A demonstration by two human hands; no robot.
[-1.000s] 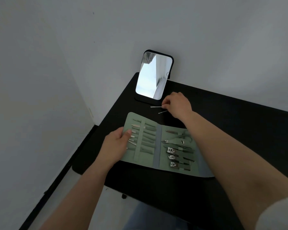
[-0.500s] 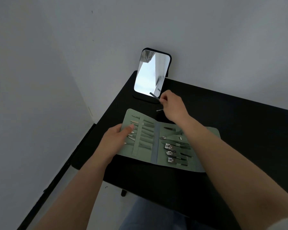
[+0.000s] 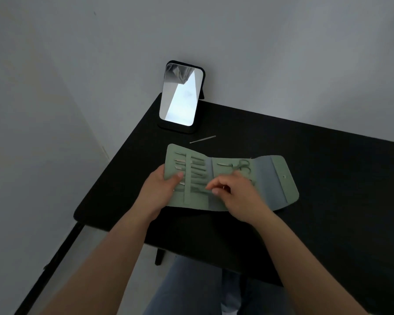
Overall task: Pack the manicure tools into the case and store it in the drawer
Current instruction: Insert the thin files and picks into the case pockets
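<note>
On one black table [image 3: 305,178], with no legible writing anywhere, one green case [image 3: 280,185] lies open in front of one mirror [image 3: 180,96], left hand [image 3: 159,189] pinching its left edge, right hand [image 3: 239,196] over its middle, fingertips pinched together, and one loose metal tool [image 3: 203,139] between case and mirror.

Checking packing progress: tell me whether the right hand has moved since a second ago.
Yes. The right hand has come back from beside the mirror toward the person and now hovers over the open case.
</note>
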